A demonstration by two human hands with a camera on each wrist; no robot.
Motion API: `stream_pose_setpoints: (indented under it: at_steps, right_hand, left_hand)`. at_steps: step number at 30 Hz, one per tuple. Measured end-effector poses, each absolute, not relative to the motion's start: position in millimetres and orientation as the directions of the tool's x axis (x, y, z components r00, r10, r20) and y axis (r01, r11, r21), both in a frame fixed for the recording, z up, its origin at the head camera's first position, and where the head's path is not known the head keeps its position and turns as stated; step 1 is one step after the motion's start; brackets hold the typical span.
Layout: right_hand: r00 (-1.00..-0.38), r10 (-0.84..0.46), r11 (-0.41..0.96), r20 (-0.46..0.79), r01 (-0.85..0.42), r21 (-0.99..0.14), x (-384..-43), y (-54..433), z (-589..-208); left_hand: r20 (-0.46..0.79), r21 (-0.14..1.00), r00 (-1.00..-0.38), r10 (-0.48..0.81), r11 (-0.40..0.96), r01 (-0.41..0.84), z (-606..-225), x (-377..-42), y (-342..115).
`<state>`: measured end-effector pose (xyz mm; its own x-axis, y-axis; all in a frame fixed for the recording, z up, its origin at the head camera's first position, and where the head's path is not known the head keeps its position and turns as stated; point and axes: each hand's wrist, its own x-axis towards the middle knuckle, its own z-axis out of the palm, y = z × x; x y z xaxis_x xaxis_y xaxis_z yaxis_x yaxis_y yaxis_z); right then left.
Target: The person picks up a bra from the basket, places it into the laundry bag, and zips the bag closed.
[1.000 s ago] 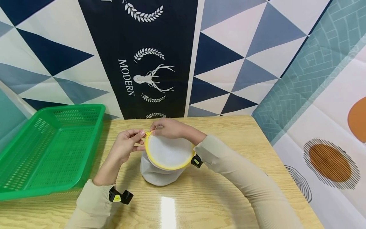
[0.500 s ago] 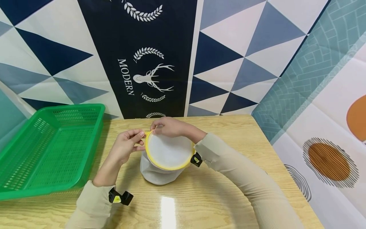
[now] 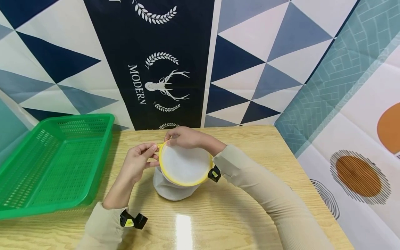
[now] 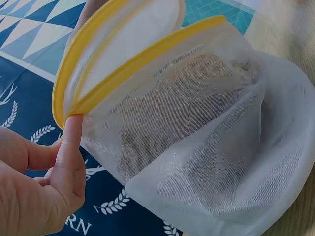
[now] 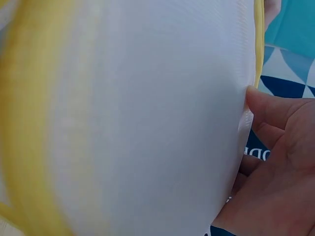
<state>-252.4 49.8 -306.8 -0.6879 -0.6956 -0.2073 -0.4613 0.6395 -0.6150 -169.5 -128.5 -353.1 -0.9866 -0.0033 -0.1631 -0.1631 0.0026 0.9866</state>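
Note:
A white mesh laundry bag (image 3: 185, 166) with yellow trim (image 4: 142, 61) is held upright over the table, its round end facing up in the head view. My left hand (image 3: 137, 161) pinches the yellow edge at the bag's far left side. In the left wrist view, the zipped top gapes like a flap and the mesh body hangs in folds. My right hand (image 3: 184, 137) reaches across the top and pinches the far rim between thumb and fingers; its thumb (image 5: 263, 103) shows on the white fabric in the right wrist view. Some right fingertips are hidden behind the rim.
On the left of the wooden table (image 3: 250, 208) stands a green plastic basket (image 3: 104, 163) with perforated walls. A patterned cloth wall (image 3: 243, 69) rises right behind the table's far edge, and another (image 3: 353, 146) runs along the right side.
My left wrist has turned slightly, its forearm shifting a little toward the near side. The bag and my right hand look nearly still, both hands keeping their pinch.

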Motion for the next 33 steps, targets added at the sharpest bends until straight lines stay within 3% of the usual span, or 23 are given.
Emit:
stream_pose_setpoints:
  at_steps: [20, 33]
  right_hand:
    - [-0.718, -0.657, 0.641, -0.230, -0.372, -0.671, -255, 56, -314]
    - [-0.798, -0.582, 0.676, -0.155, -0.369, -0.638, -259, 67, -326]
  left_hand:
    - [-0.159, 0.987, -0.986, -0.043, -0.024, -0.158, -359, -164, -128]
    - [-0.168, 0.986, -0.983, -0.077, 0.003, -0.169, -365, -169, -132]
